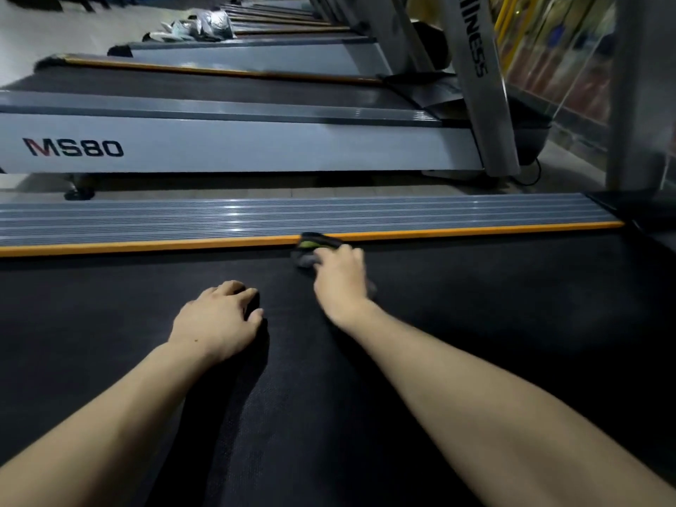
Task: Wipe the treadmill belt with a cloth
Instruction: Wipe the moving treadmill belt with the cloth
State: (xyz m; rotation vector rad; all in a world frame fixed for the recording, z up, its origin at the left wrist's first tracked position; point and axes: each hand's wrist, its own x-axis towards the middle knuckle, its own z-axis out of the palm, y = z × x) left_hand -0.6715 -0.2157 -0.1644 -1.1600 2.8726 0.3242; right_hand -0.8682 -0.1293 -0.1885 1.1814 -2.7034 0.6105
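At the belt's (475,323) far edge, her right hand (342,278) gripped the cloth (311,250) mid-wipe; left hand (216,320) rested open, bracing. Next stroke probably needed pulling nearer.

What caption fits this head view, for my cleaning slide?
Right hand presses a cloth along the belt edge; left hand braces on it.

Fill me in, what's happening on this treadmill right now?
A person is leaning over the black textured treadmill belt, wiping it. The right hand presses a dark grey cloth with a green patch against the belt's far edge, right beside the orange trim strip and the grey ribbed side rail. The left hand rests on the belt with fingers loosely bent, bracing and holding nothing. More treadmills stand behind, the nearest marked MS80.
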